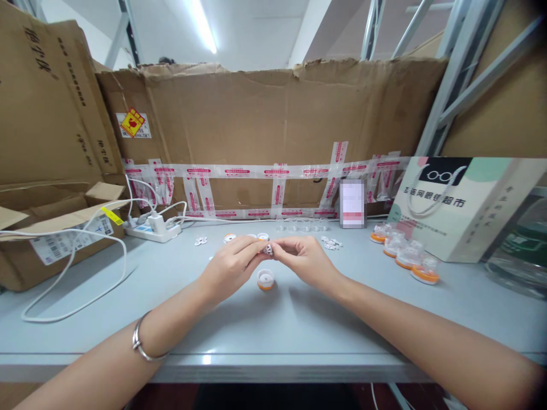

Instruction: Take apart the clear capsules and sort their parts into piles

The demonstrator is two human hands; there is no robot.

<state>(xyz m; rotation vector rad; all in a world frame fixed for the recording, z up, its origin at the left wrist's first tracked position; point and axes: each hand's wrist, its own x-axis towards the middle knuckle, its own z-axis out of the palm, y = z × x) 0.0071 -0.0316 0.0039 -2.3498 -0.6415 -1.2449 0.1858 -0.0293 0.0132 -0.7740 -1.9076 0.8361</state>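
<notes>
My left hand point(233, 263) and my right hand point(302, 257) meet over the middle of the grey table point(273, 324). Both pinch one small white piece point(268, 248) between their fingertips. Just below them an orange-rimmed white cap point(265, 279) sits open side up on the table. Two more orange caps point(231, 237) lie just behind my left hand. A silver bangle point(139, 344) is on my left wrist.
A row of orange-based clear pieces point(404, 255) stands at the right, before a paper bag point(461, 205). Small white discs point(331, 244) lie scattered behind my hands. A power strip point(151, 229) with white cables sits at back left, beside an open cardboard box point(51, 233). A taped cardboard wall point(265, 136) closes the back.
</notes>
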